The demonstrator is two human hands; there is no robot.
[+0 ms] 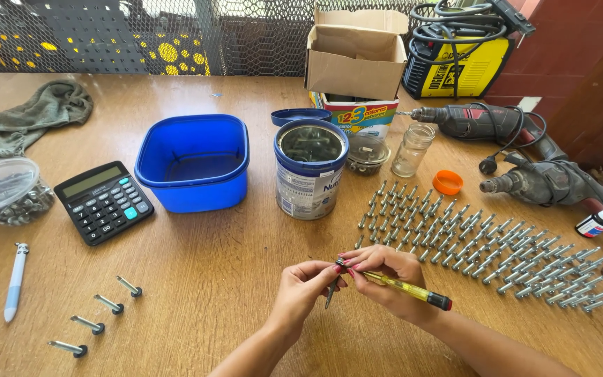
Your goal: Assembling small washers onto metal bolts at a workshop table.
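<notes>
Left hand [303, 287]: closed on a bolt [331, 290], held point-down above the table [211, 279].
Right hand [384, 274]: closed around a yellow screwdriver [403, 287], tip set at the bolt's head.
Right of the hands: many bolts [483, 244] laid in rows.
Left: four bolts [99, 314] apart.
Behind: tin [310, 171], blue tub [193, 162], calculator [103, 201].

left hand [303, 287] pinching bolt [331, 291], right hand [384, 274] gripping screwdriver [407, 288]

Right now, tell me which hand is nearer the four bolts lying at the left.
Left. The left hand sits right of the four bolts across bare table; the right hand, holding the yellow screwdriver, is farther right.
</notes>
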